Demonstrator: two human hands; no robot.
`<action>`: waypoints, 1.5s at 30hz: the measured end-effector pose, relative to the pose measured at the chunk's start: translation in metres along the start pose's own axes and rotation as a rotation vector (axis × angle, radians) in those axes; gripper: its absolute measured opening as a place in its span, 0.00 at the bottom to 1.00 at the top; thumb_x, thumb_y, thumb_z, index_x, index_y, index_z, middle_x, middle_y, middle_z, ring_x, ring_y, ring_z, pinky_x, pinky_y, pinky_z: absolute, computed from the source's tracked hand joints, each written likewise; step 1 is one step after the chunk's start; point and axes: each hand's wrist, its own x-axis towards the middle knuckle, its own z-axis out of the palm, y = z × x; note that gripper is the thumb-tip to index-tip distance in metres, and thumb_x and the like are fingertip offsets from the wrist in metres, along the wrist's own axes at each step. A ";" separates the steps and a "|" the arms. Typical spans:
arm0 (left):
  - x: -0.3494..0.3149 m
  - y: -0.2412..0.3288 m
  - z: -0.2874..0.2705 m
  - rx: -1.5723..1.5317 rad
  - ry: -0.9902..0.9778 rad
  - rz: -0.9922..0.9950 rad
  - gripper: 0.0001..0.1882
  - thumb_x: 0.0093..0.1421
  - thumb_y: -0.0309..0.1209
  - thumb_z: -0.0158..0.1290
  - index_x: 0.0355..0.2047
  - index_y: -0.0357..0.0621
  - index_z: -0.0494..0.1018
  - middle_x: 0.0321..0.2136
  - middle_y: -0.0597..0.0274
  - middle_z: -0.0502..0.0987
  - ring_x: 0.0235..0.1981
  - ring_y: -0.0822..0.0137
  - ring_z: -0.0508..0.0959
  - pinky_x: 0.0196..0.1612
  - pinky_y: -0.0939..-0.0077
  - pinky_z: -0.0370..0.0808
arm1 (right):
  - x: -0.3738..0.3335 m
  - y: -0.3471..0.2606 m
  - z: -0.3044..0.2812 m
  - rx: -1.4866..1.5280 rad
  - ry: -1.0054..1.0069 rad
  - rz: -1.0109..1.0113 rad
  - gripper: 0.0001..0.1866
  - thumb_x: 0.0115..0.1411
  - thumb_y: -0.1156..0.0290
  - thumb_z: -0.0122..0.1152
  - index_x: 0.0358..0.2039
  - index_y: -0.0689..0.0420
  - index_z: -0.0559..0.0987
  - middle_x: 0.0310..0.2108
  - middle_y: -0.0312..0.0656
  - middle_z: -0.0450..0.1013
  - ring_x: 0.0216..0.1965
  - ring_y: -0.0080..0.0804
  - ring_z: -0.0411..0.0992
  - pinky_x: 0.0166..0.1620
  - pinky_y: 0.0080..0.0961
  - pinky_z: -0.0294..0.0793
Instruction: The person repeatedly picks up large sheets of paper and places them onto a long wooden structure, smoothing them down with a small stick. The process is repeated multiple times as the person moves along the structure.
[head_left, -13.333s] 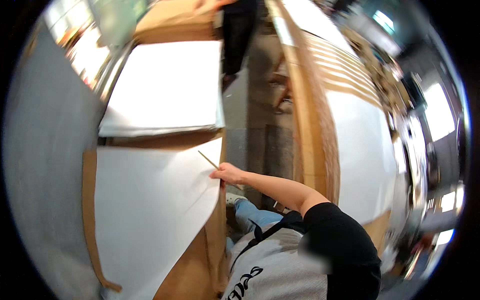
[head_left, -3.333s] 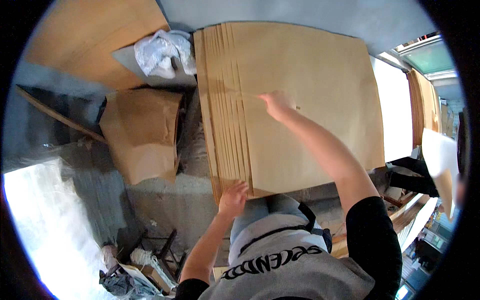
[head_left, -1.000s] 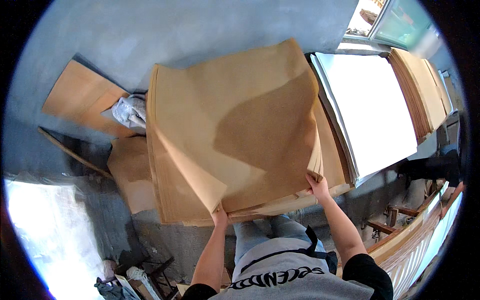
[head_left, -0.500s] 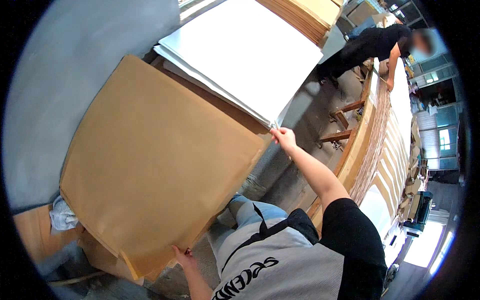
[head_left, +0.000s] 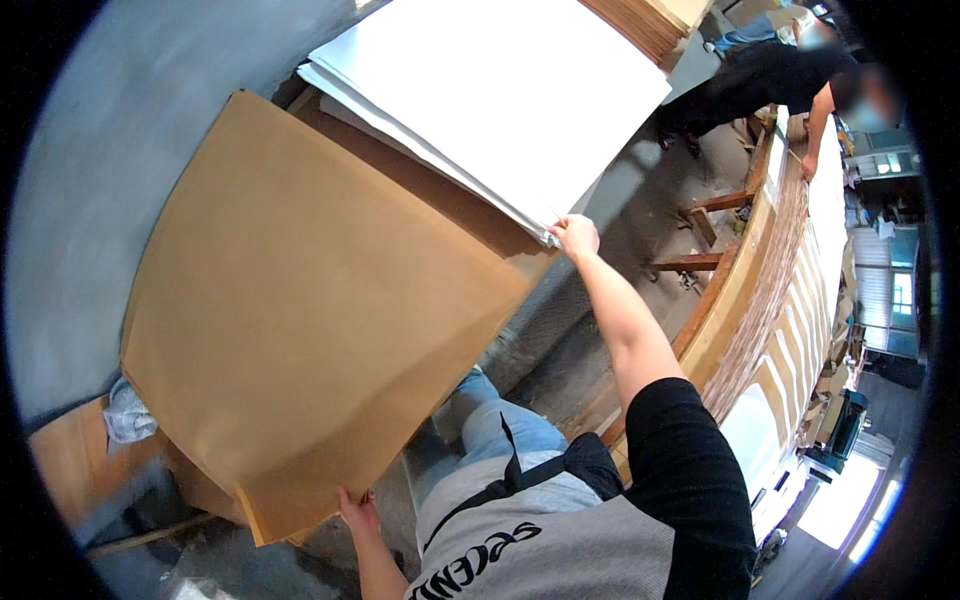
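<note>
A big sheet of brown paper (head_left: 300, 300) lies lifted over a stack of the same sheets. My left hand (head_left: 357, 510) grips its near lower corner. My right hand (head_left: 576, 236) is stretched out to the sheet's far right corner, right where it meets the near corner of a stack of white sheets (head_left: 490, 90). Whether my right hand pinches the brown sheet or the white stack I cannot tell.
A long wooden table (head_left: 770, 270) with white sheets runs along the right. Another person in black (head_left: 760, 75) leans over its far end. Wooden trestles (head_left: 700, 230) stand on the grey floor between. A crumpled white cloth (head_left: 125, 420) lies at lower left.
Since one second ago my view has swung right, from the brown stack toward the white stack and the long table. My right hand has moved slightly up to the white stack's corner.
</note>
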 end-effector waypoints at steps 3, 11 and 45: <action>0.008 -0.004 -0.006 0.001 -0.004 0.001 0.19 0.57 0.44 0.46 0.42 0.45 0.63 0.32 0.64 0.68 0.26 0.68 0.67 0.23 0.77 0.63 | 0.008 0.005 -0.015 0.168 -0.085 0.012 0.13 0.40 0.60 0.66 0.23 0.55 0.80 0.22 0.41 0.74 0.25 0.30 0.72 0.32 0.26 0.69; 0.015 -0.012 -0.007 -0.036 0.051 -0.069 0.20 0.55 0.45 0.48 0.41 0.44 0.64 0.31 0.65 0.69 0.26 0.70 0.66 0.26 0.78 0.62 | 0.037 0.027 -0.026 0.287 -0.088 -0.057 0.11 0.44 0.63 0.63 0.25 0.58 0.79 0.22 0.42 0.74 0.26 0.29 0.71 0.34 0.25 0.68; 0.007 -0.021 0.004 -0.058 -0.050 -0.014 0.21 0.56 0.46 0.47 0.42 0.45 0.61 0.33 0.60 0.68 0.29 0.66 0.68 0.22 0.74 0.65 | 0.023 -0.048 -0.099 1.318 -0.411 0.003 0.09 0.59 0.67 0.42 0.25 0.56 0.66 0.17 0.32 0.60 0.13 0.15 0.54 0.10 0.11 0.48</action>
